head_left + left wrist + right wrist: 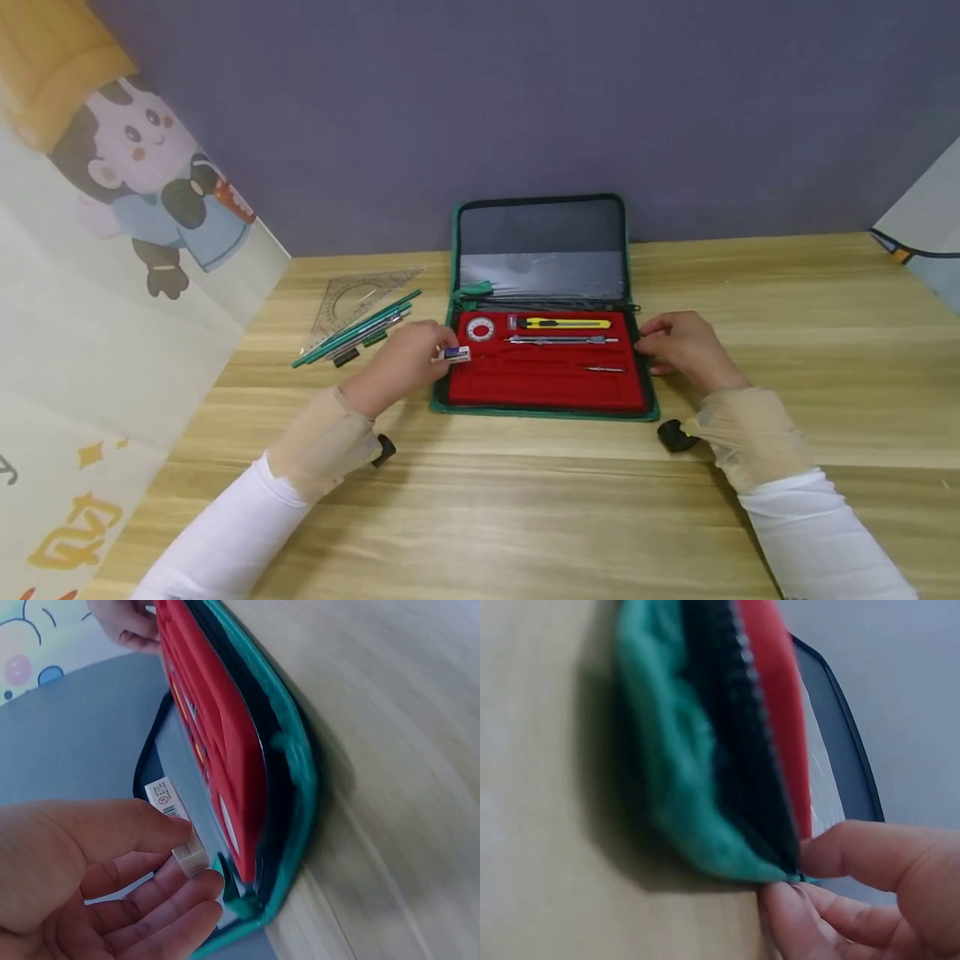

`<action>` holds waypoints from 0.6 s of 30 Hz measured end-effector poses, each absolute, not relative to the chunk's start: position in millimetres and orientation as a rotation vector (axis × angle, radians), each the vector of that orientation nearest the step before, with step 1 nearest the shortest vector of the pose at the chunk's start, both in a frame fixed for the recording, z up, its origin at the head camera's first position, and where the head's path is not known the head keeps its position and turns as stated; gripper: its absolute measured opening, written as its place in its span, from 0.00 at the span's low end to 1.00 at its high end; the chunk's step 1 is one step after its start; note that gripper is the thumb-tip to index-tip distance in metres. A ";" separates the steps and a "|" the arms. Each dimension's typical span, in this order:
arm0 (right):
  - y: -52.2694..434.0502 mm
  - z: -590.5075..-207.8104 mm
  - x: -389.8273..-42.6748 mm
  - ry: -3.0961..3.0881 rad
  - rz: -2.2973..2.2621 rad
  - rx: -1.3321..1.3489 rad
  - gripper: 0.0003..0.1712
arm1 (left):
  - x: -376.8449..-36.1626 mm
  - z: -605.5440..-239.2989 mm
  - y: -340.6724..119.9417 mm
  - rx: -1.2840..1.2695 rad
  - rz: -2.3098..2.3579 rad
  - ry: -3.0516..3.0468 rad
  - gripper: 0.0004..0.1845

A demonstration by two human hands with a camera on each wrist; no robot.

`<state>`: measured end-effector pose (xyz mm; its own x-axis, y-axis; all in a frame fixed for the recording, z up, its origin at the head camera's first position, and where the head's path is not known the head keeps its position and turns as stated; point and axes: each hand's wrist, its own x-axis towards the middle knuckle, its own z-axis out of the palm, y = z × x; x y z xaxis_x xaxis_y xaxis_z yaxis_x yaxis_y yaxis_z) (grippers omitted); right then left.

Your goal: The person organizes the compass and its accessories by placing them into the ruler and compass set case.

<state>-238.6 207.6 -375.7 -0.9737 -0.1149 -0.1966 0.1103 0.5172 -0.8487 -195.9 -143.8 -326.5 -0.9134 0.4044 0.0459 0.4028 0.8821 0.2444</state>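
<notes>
Head view: hands [408, 360] pinch a boxy, seemingly paper-sleeved eraser [452, 355].

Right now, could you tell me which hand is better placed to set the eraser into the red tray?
Left, probably: the left hand already pinches the eraser beside the red tray; the right hand steadies the case's far edge.

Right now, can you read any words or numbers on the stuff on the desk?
None can be read as text.
Eraser in the left hand: blue label and small print, too blurred.
Protractor: scale marks too small.
Side panel: yellow characters cut off, unreadable.
</notes>
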 end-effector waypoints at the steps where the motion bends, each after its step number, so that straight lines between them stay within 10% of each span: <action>1: 206.7 -375.9 -239.3 2.543 -1.423 -0.005 0.24 | -196.5 -327.2 -140.7 0.651 0.391 3.037 0.07; 18: 211.6 -376.1 -241.1 2.578 -1.351 -0.102 0.22 | -205.1 -343.6 -121.9 0.768 0.365 3.052 0.09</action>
<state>-241.1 211.6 -376.1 -0.9714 -0.1665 -0.1691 0.0443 0.5730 -0.8184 -205.1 -121.9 -343.6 -0.8822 0.4638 0.0815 0.4700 0.8560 0.2152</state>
